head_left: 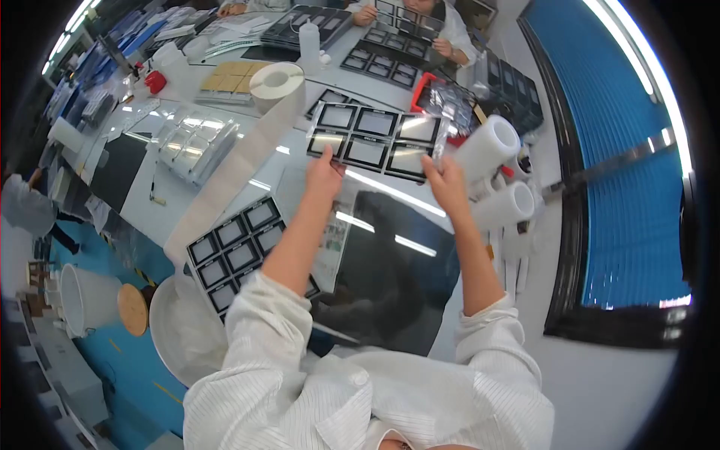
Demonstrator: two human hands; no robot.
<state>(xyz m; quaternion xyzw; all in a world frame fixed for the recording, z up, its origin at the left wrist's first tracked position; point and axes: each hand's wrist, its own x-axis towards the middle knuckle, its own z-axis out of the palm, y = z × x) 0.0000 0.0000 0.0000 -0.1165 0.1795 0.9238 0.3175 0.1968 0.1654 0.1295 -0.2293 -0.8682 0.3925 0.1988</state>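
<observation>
Between both hands I hold up a sheet of black-framed clear windows (pixel 384 142), two rows of them, above the table's far half. My left hand (pixel 325 175) pinches its near left edge, thumb on top. At the near right corner, my right hand (pixel 447 182) is closed on the same sheet, thumb up. The fingers under the sheet are hidden. Below and nearer me lies a glossy black mat (pixel 397 270) reflecting the ceiling lights. A similar framed sheet (pixel 238 244) rests to the left, partly covered by my left forearm.
A large label roll (pixel 276 84) trails a pale strip (pixel 232 169) toward a lined bin (pixel 180 330). Clear plastic packs (pixel 196 146) lie to the left. White film rolls (pixel 491 146) stand right, near a red-rimmed tray (pixel 446 105). Across the table, a co-worker's hands hold another framed sheet (pixel 409 21).
</observation>
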